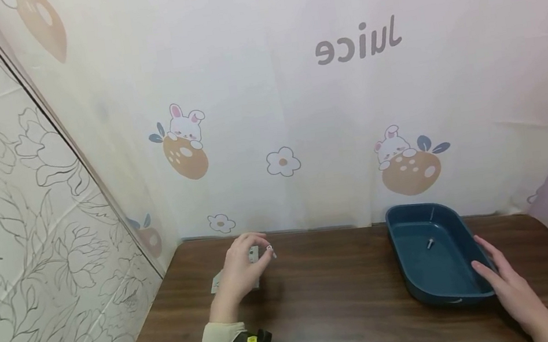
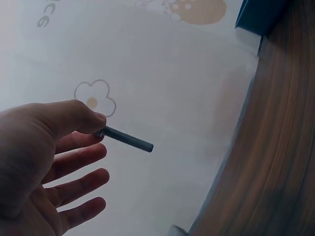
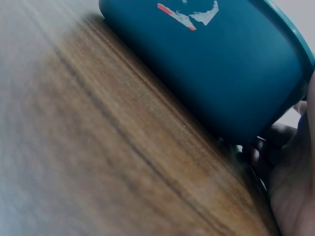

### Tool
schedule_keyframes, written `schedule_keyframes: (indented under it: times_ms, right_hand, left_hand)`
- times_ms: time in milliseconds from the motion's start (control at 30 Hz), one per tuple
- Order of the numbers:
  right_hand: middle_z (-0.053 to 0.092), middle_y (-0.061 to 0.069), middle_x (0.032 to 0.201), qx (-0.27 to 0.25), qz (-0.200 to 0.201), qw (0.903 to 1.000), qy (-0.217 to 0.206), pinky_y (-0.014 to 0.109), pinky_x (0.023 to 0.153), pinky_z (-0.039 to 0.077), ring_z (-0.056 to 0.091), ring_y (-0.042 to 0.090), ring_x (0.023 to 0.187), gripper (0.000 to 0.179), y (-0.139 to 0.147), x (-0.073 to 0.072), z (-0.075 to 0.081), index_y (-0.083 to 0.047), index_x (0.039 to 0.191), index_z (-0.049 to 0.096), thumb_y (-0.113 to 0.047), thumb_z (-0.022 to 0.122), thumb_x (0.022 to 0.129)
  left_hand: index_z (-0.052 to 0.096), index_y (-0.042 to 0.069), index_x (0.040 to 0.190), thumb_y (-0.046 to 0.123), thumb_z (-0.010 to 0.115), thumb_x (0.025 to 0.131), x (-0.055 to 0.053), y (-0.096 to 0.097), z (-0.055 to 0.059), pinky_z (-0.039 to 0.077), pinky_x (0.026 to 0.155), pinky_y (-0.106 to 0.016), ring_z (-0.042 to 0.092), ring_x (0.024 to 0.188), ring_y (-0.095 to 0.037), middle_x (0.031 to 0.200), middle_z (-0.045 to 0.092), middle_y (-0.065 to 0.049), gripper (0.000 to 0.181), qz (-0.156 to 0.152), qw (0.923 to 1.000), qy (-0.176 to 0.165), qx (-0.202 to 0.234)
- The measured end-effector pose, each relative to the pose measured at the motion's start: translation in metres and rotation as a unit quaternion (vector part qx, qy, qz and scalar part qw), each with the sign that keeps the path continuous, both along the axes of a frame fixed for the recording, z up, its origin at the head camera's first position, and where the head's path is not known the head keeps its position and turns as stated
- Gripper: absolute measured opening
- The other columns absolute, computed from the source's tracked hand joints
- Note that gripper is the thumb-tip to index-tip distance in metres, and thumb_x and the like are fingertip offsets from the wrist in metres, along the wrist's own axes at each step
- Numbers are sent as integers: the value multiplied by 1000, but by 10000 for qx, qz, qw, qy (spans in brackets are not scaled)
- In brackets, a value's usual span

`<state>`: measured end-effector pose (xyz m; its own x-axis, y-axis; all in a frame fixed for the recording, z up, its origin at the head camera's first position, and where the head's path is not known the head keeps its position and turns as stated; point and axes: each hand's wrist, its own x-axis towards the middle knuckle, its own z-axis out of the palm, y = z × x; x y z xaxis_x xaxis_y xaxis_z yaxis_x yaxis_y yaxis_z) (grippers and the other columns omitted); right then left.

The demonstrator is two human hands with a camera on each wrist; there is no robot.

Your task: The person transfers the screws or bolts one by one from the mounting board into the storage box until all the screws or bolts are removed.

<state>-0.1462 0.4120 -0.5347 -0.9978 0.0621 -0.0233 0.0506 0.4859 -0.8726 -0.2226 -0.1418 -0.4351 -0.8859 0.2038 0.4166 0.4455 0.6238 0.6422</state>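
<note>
Thumb and forefinger of my left hand pinch a threaded metal bolt near one end. In the left wrist view its shank points away from the fingertips, and the other fingers are spread. My right hand holds the right side of a dark blue plastic tray, the thumb at its rim and the fingers along the outer wall. In the right wrist view the fingers, partly hidden, tuck under the rim. Inside the tray lies another small bolt.
Pale printed pieces, partly covered by my left hand, lie on the brown wooden table. A printed cloth wall stands along the back edge, with a flower-patterned panel at the left. A torn sticker marks the tray's side.
</note>
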Motion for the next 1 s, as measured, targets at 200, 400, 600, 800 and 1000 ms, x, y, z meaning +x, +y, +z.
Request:
schedule_keyframes:
  times_ms: [200,400,600,800,1000]
  right_hand:
    - [-13,33,176,14,-9,10000,-96,93,109,0,-8,70,154,81,0,-1,2,-19,174,-14,-49,36,118]
    - [-12,34,176,1,-11,10000,-88,93,109,0,-7,71,154,82,-1,-1,2,-18,174,-13,-49,37,118]
    - [-11,33,176,-1,-22,10000,-46,93,109,-2,-8,70,155,82,-1,0,1,-17,175,-12,-48,38,118]
    - [-13,33,177,-12,-17,10000,-93,93,109,-3,-10,70,155,82,0,0,2,-17,174,-13,-50,37,118]
    - [-13,32,177,-19,-32,10000,-67,92,110,-2,-10,68,155,82,0,1,2,-18,175,-13,-49,38,118]
  left_hand:
    - [75,21,96,15,80,99,-1,9,4,51,111,-59,65,131,-31,130,74,-5,8,-160,9999,-11,14]
    - [75,18,99,15,80,98,-6,21,15,52,111,-56,66,128,-30,128,74,-6,6,-359,9993,-68,-31]
    - [76,14,104,14,79,98,-12,35,25,54,108,-55,67,127,-29,129,75,-5,7,-569,9984,-46,-63]
    - [75,13,104,14,79,99,-14,47,30,56,105,-52,66,128,-29,130,75,-5,7,-758,9970,89,-134]
    - [75,14,106,16,78,100,-14,57,35,55,107,-51,65,129,-28,131,74,-4,7,-786,9968,24,-170]
